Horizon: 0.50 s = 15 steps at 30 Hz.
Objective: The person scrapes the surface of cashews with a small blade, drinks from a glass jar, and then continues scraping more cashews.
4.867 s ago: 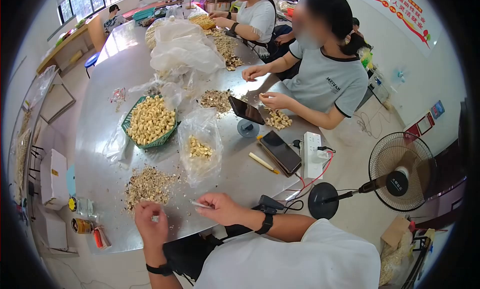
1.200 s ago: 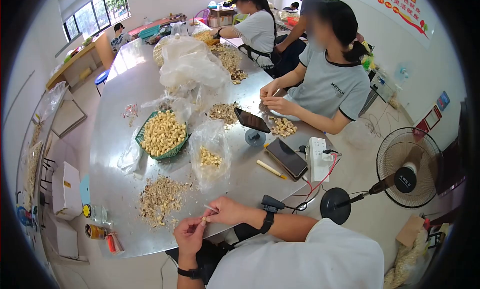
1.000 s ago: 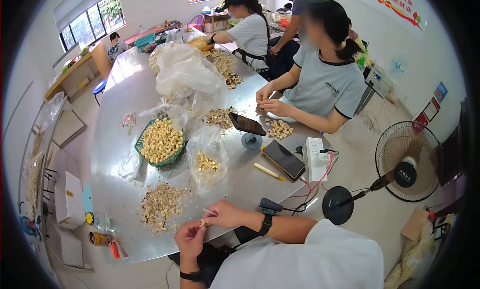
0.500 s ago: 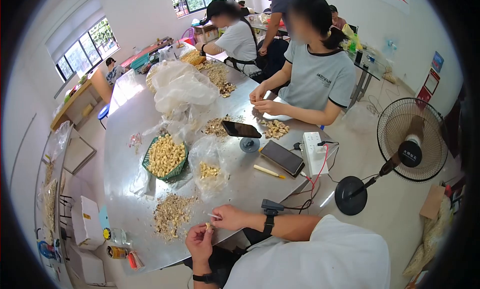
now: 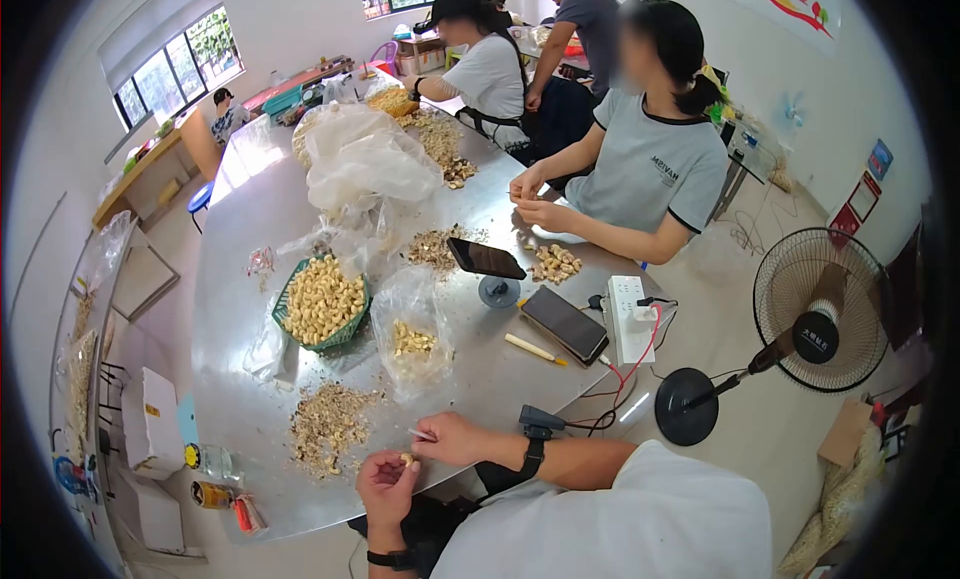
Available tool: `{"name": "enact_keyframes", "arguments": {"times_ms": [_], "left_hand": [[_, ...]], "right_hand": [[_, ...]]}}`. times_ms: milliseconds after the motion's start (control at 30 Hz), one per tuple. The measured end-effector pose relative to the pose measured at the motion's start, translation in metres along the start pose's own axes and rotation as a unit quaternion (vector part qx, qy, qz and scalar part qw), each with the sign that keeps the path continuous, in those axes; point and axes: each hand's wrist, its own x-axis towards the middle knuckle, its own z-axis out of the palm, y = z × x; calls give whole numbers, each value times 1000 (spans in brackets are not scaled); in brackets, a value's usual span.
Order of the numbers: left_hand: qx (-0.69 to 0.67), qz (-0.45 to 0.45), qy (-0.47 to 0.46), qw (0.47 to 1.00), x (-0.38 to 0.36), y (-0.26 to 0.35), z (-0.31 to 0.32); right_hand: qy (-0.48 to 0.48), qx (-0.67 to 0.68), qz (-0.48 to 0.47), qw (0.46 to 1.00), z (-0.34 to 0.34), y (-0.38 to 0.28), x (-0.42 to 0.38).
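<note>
My left hand (image 5: 386, 487) is closed in a pinch on a pale cashew nut (image 5: 408, 460) at the table's front edge. Close beside it, my right hand (image 5: 450, 440) grips a thin, light-coloured tool (image 5: 421, 435); its kind is too small to make out. Brown skin scraps and crumbs (image 5: 328, 429) lie heaped just beyond my left hand. A green basket (image 5: 345, 336) of whole cashews stands farther back. To its right, a clear plastic bag (image 5: 432, 309) holds several pale yellow nut pieces (image 5: 412, 340).
On the metal table (image 5: 230, 379) are a phone on a stand (image 5: 486, 259), another phone (image 5: 563, 324), a yellow-tipped stick (image 5: 535, 349) and a white power strip (image 5: 631, 319). A co-worker (image 5: 650, 169) sits opposite with nuts. A fan (image 5: 820, 314) stands right; jars (image 5: 212, 494) are at left.
The view has shifted slightly, so table items appear a little farther left. Both hands stay close together, still gripping the nut and the thin tool.
</note>
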Motion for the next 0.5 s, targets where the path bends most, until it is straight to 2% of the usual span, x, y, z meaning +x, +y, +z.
{"name": "enact_keyframes", "arguments": {"times_ms": [233, 500], "left_hand": [[46, 60, 11, 997, 0, -1, -2], [77, 67, 2, 995, 1, 5, -2]], "right_hand": [[-4, 2, -3, 1000, 4, 4, 2], [-4, 9, -8, 1000, 3, 3, 2]]}}
